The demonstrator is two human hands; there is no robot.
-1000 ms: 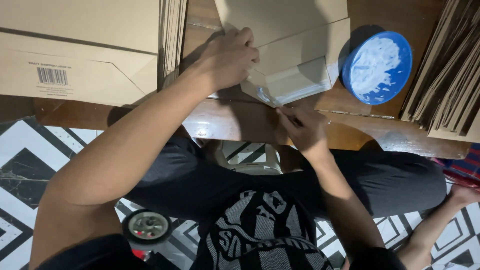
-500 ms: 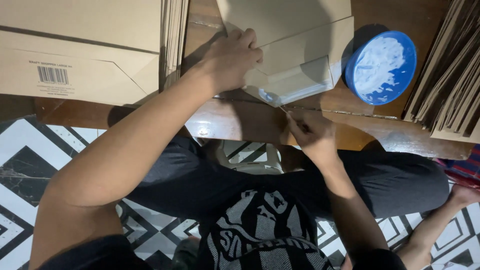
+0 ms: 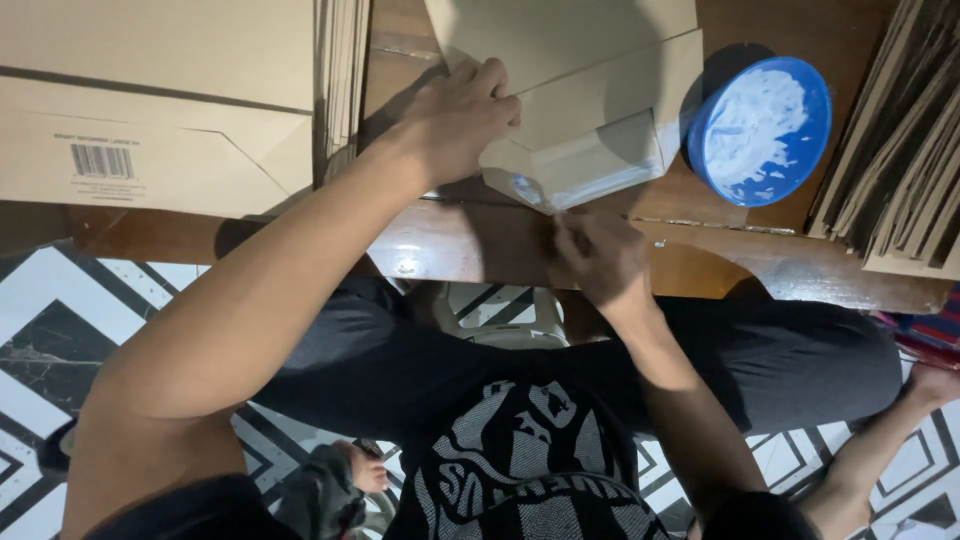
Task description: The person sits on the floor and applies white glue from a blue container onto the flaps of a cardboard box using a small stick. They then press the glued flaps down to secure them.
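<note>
The left hand (image 3: 455,120) still presses flat, fingers together, on the brown paper bag (image 3: 590,110) lying on the wooden bench (image 3: 480,245). The right hand (image 3: 600,255) has crept up toward the bag's near corner since a second ago, its grip pinched shut at the glue-smeared flap edge. The blue glue dish (image 3: 760,130) stays put beside the bag, so the folding seems nearly sealed

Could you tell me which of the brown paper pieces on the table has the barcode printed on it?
The flat envelope at far left; the one under the left hand shows none.
</note>
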